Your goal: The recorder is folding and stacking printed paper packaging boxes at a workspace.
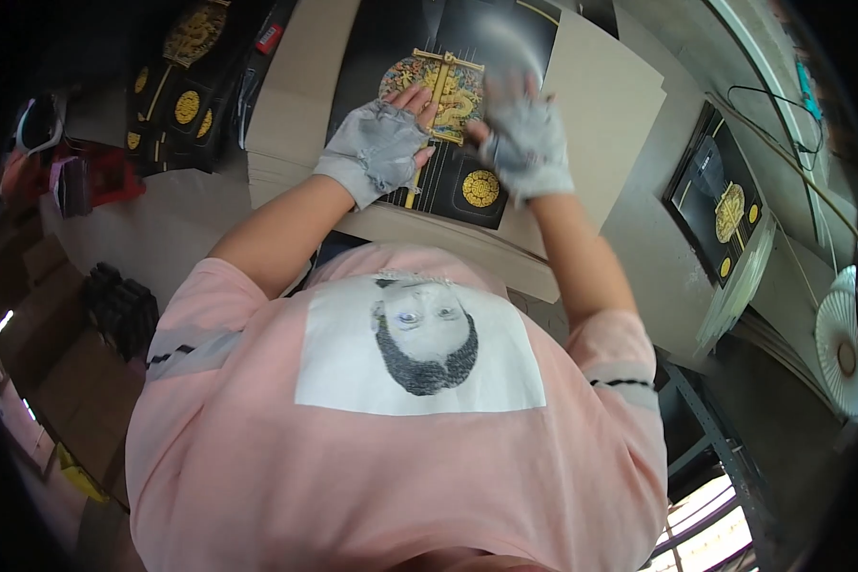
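Observation:
A black printed sheet (467,76) with a gold and multicoloured emblem and a round gold medallion lies on a stack of greyish-beige boards (596,81). My left hand (377,143), in a grey fingerless glove, rests flat on the sheet's left part, its fingers stretched over the emblem. My right hand (529,148), gloved the same way, is over the sheet's right edge beside the emblem. Its fingers are apart and blurred by motion, with nothing seen in them; whether it touches the sheet I cannot tell.
Black and gold printed pieces (176,95) lie at the far left, near a red container (114,176). More black printed sheets (720,195) lie on the right side of the table (629,224). A white fluted round object (841,343) stands at the right rim.

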The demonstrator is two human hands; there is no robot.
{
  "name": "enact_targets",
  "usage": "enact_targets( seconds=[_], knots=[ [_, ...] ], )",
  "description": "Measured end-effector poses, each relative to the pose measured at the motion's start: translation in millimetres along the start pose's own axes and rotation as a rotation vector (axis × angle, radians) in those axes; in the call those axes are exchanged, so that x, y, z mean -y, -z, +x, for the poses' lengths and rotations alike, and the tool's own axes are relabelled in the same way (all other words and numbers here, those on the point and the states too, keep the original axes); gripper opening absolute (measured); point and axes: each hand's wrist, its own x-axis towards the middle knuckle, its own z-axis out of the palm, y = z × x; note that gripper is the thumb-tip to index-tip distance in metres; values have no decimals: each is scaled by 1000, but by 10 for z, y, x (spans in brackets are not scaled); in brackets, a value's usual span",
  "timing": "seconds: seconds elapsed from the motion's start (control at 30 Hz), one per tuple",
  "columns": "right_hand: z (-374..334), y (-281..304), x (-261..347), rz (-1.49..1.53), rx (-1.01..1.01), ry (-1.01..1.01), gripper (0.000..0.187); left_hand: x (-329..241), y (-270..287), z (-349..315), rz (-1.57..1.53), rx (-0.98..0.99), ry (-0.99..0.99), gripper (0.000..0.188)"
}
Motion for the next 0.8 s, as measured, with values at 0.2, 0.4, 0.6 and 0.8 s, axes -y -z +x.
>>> enact_targets(
  seconds=[0.2, 0.4, 0.6, 0.8],
  knots=[
    [1404, 338, -532, -99, -26, -154, 71, 5, 57, 74, -71, 94, 38, 66],
    [2141, 84, -919, -26, -41, -199, 72, 14, 65, 6, -120, 139, 72, 66],
    [2089, 240, -791, -58, -188, -235, 77, 26, 31, 15, -109, 146, 52, 67],
    [946, -215, -495, -57, -277, 128, 77, 7, 6, -19, -102, 55, 45, 66]
  ],
)
